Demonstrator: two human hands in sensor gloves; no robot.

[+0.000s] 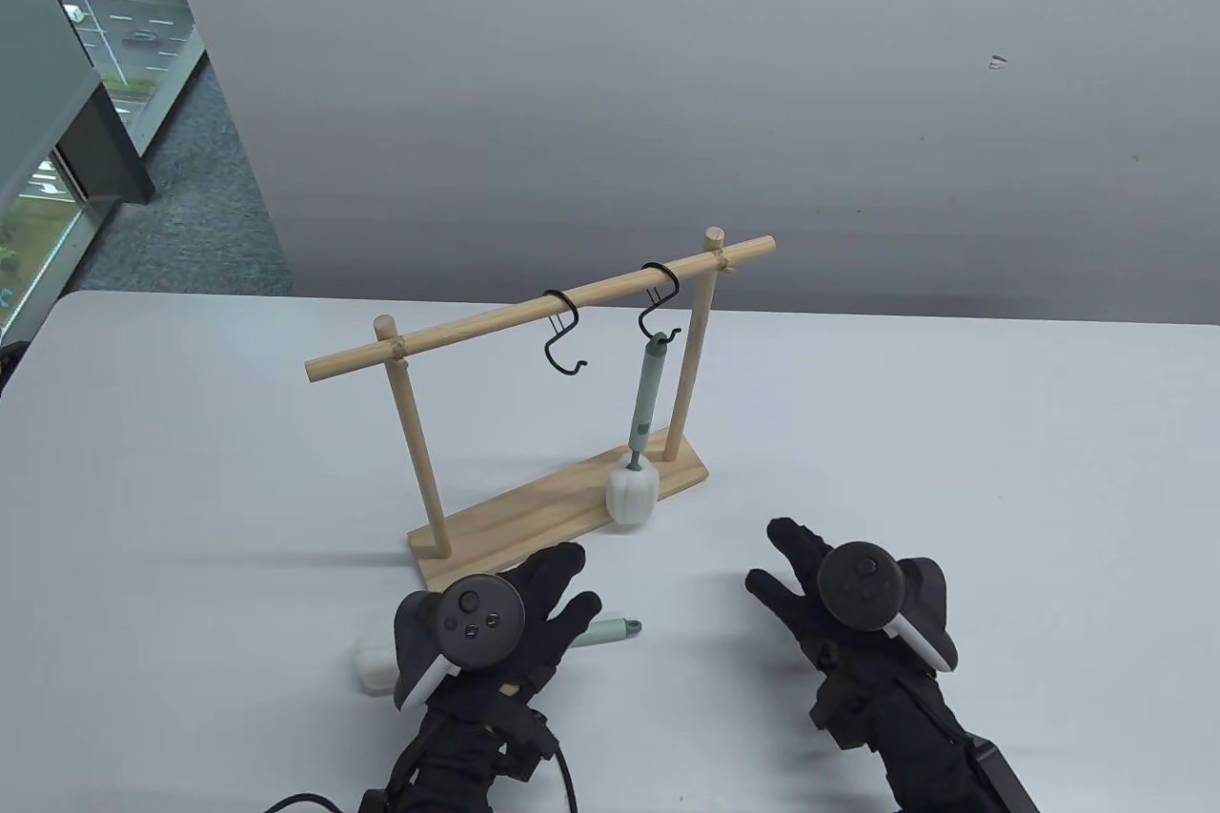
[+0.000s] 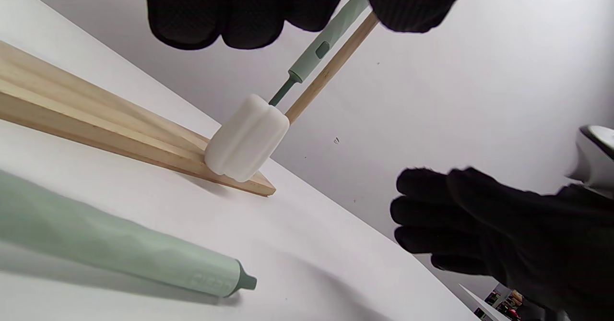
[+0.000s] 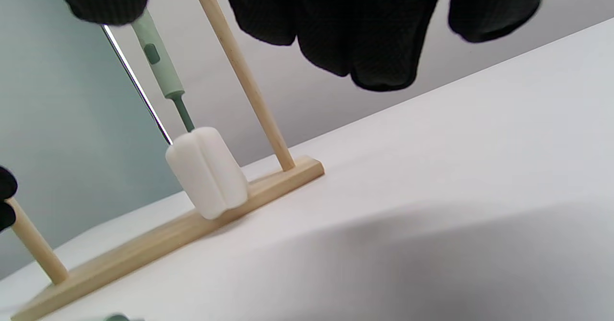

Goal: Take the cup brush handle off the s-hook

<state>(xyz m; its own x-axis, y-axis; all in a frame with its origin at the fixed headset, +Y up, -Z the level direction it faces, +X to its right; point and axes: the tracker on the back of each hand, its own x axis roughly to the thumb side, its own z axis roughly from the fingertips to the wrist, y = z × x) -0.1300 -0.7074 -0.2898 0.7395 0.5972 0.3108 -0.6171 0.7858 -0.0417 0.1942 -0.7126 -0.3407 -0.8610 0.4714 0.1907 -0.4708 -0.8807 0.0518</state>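
A cup brush with a green handle (image 1: 648, 394) and a white sponge head (image 1: 631, 494) hangs from the right black S-hook (image 1: 660, 303) on a wooden rack (image 1: 534, 313). Its head rests by the rack's base and shows in the left wrist view (image 2: 247, 141) and the right wrist view (image 3: 206, 172). My left hand (image 1: 577, 579) is open, hovering over a second brush (image 2: 120, 244) that lies flat on the table. My right hand (image 1: 777, 556) is open and empty, in front of and to the right of the hanging brush.
The left S-hook (image 1: 562, 332) hangs empty on the bar. The rack's wooden base (image 1: 515, 518) lies just beyond my left fingers. The second brush's white head (image 1: 374, 660) sticks out left of my left hand. The white table (image 1: 953, 470) extends to the right.
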